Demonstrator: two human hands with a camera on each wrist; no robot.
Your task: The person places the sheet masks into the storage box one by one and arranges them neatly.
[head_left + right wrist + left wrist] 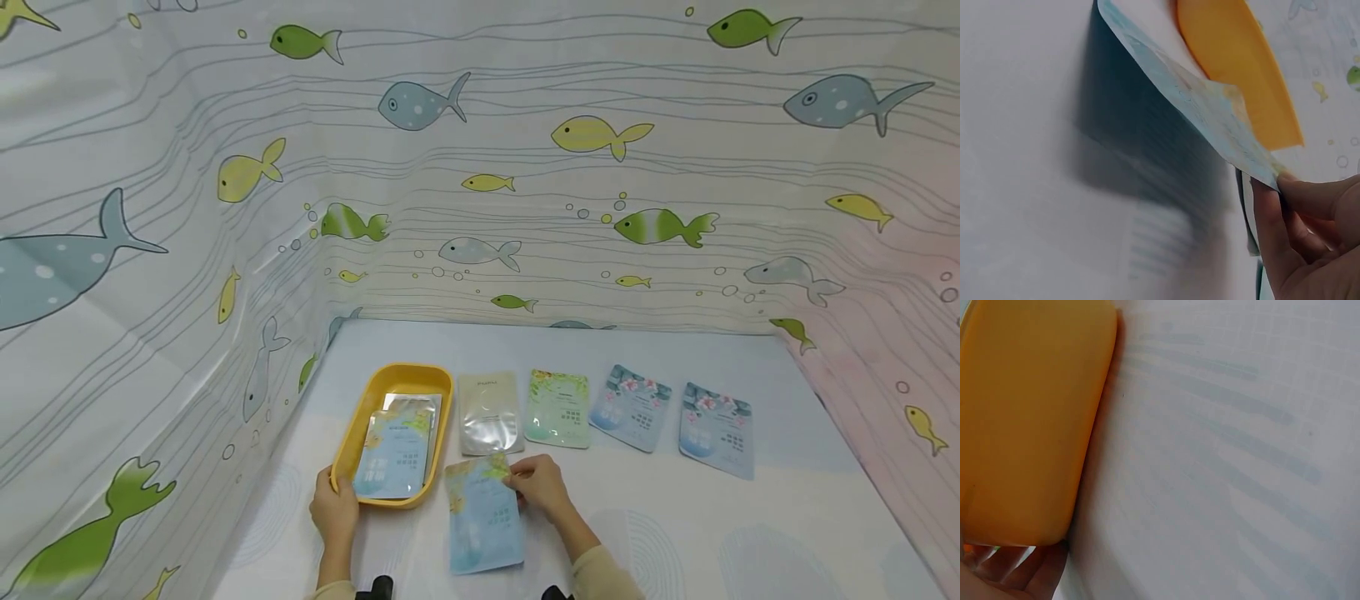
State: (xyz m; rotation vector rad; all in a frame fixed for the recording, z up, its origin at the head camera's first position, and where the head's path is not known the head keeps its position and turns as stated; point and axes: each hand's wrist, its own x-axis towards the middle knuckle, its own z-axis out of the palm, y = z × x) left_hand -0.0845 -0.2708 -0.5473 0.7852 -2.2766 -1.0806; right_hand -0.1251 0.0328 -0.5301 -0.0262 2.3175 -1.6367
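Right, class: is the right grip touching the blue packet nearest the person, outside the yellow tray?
Touching. The right wrist view shows the right grip pinching the edge of the blue packet between thumb and finger.

Head cam: high, facing forward and down, far enough back for table [675,525], left hand [335,510], right hand [542,483] and fish-print sheet [525,92]. Left wrist cam: close to yellow tray's [1029,425] outer wall. Right wrist cam: close, along blue packet's [483,521] edge, tray beyond. All three views share the tray; head and right wrist, the packet.
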